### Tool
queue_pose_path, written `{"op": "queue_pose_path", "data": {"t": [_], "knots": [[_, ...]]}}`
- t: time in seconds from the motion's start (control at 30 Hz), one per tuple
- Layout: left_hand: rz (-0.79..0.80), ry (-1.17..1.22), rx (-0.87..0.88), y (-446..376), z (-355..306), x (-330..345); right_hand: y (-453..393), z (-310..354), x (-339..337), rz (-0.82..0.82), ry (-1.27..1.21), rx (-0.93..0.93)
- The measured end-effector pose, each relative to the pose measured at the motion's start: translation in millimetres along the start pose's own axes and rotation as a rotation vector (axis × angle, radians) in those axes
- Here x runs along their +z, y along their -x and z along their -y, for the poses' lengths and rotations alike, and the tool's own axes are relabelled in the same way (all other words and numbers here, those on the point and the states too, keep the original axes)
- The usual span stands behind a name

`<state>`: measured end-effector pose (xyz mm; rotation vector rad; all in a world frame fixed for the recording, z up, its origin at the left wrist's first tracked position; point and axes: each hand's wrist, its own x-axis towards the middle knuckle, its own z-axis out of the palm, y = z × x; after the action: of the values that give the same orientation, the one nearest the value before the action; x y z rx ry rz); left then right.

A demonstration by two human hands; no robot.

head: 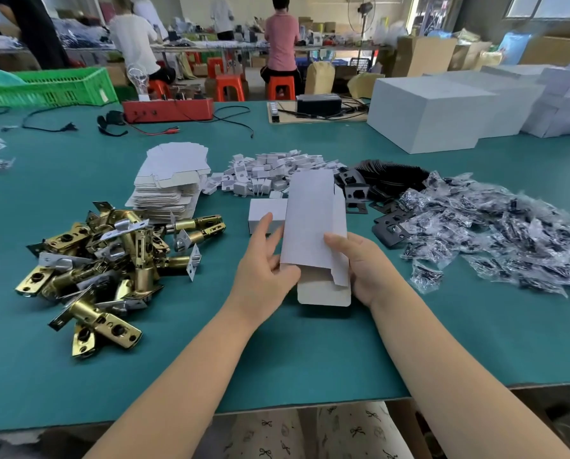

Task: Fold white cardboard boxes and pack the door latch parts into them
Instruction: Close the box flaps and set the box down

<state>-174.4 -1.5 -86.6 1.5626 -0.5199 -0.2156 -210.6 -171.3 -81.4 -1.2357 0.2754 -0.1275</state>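
Note:
I hold a flat white cardboard box blank (pixel 311 223) upright above the green table, its bottom flaps open toward me. My left hand (pixel 267 263) grips its lower left edge. My right hand (pixel 359 263) grips its lower right side, thumb on the front face. A folded white box (pixel 263 212) lies just behind the blank. A stack of flat box blanks (pixel 171 180) stands at centre left. Brass door latches (pixel 111 256) are heaped to the left.
Small white cardboard inserts (pixel 270 173) lie in a pile beyond the blank. Black strike plates (pixel 386 183) and bagged screws (pixel 495 226) spread to the right. Big white cartons (pixel 435 111) stand at back right; a red device (pixel 167 109) and cables sit at the back.

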Motion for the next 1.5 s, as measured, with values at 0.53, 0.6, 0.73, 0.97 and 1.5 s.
{"op": "queue_pose_path", "data": {"t": [0.53,0.6,0.73,0.97,1.5], "knots": [[-0.231,-0.222,-0.152,-43,-5,22,1,-6,7,-0.372,0.665,-0.233],[-0.199,-0.216,-0.142,-38,0,25,0,-6,5,-0.428,0.731,-0.278],[-0.227,-0.184,-0.128,-36,2,28,-5,-6,6,-0.457,0.806,-0.302],[-0.104,0.074,-0.241,-33,-6,24,-2,-5,4,-0.471,0.595,-0.313],[-0.049,0.127,-0.03,-25,-15,17,9,3,8,-0.008,0.151,-0.275]]}}
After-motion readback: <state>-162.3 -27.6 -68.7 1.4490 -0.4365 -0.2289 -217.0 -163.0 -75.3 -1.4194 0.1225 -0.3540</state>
